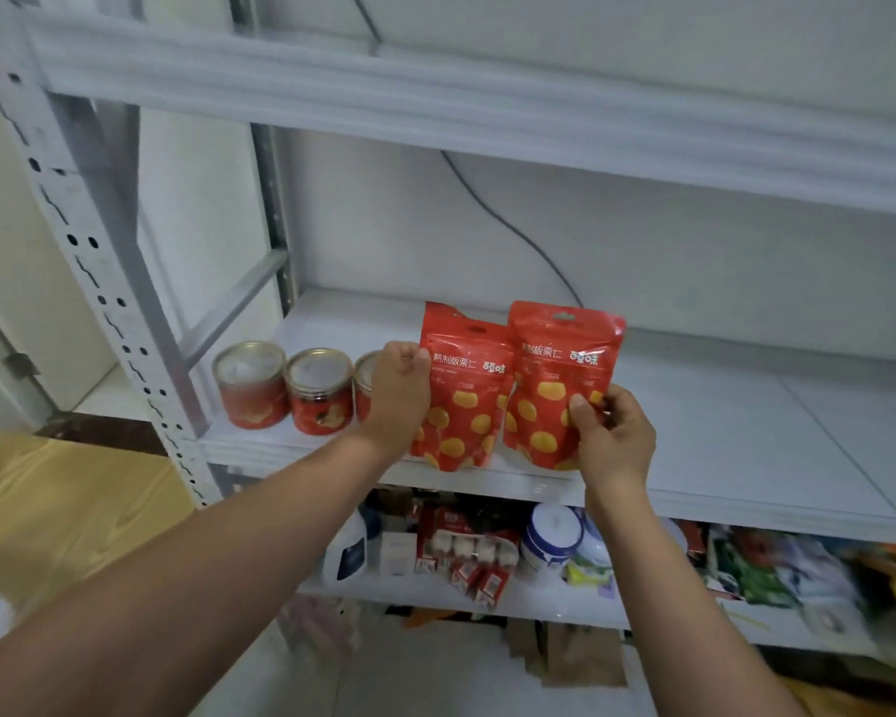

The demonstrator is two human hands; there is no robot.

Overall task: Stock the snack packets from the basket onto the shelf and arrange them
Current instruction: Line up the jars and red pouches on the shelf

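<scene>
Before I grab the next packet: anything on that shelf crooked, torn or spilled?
Nothing torn or spilled. The left packet, in the left hand, tops out slightly below the right packet, in the right hand. Goods on the lower shelf lie jumbled.

Two red snack packets (pixel 461 406) (pixel 552 385), three gold-lidded red jars (pixel 250 388) (pixel 320 395) (pixel 365 377), two hands: left hand (pixel 399 393), right hand (pixel 614 439).

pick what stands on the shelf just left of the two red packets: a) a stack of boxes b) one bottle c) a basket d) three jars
d: three jars stand in a row on the shelf, left of the packets; the left hand hides part of the third.
</scene>
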